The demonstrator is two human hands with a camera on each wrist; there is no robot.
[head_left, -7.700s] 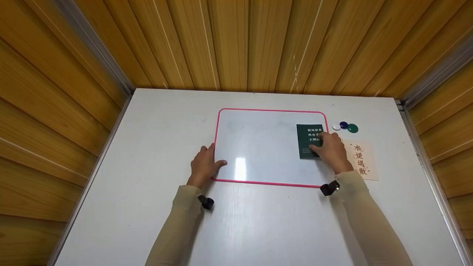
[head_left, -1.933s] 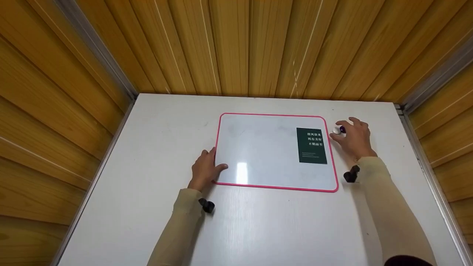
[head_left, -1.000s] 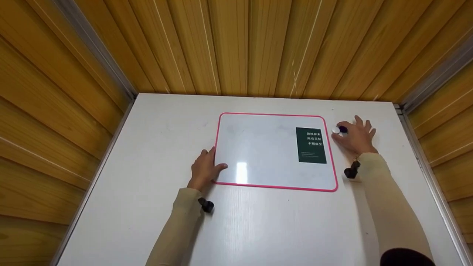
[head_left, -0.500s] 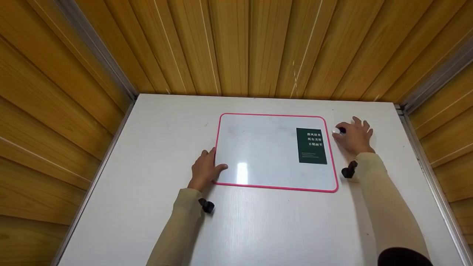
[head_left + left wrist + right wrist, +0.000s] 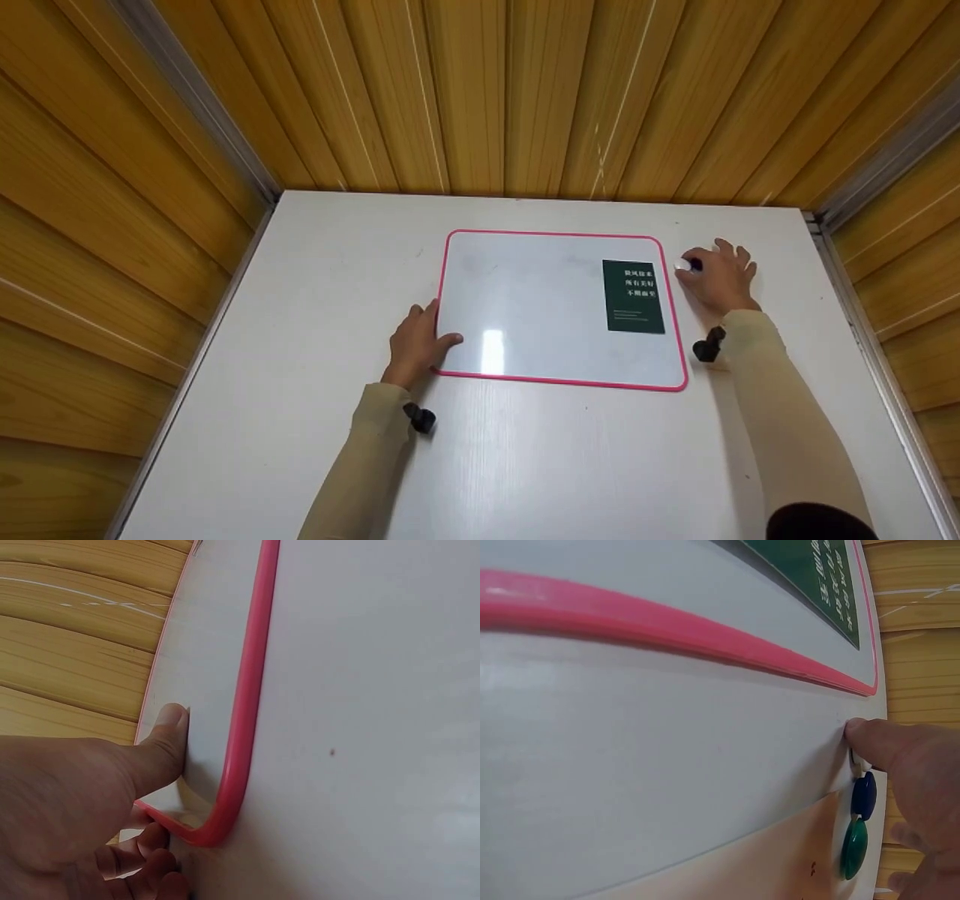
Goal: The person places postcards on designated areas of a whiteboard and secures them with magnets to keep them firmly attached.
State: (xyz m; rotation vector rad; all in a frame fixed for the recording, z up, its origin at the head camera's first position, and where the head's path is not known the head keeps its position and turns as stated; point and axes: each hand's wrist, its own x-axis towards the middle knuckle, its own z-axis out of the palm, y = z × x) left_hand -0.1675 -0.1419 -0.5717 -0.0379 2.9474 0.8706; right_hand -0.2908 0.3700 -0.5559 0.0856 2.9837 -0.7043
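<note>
A whiteboard (image 5: 525, 307) with a pink rim lies on the white table. My left hand (image 5: 416, 341) grips its left edge, thumb on the surface and fingers curled against the rim. On the board's right side lies a dark green card (image 5: 634, 300) with white writing. Right of the board, my right hand (image 5: 720, 281) pinches a round white magnet (image 5: 682, 265) between thumb and index finger, the other fingers spread. A blue magnet (image 5: 864, 795) and a green magnet (image 5: 853, 849) sit in a row beside it; the hand hides the green one in the head view.
A pale pink paper card (image 5: 742, 862) lies under the right forearm, mostly hidden in the head view. Wood-patterned walls (image 5: 480, 97) enclose the table (image 5: 337, 247) at the back and sides. A dark rounded object (image 5: 817, 521) overlaps the right sleeve.
My right hand has left the green card, which stays on the board, and gone right to the magnets. Its thumb and index finger have closed on the white one. My left hand keeps its place.
</note>
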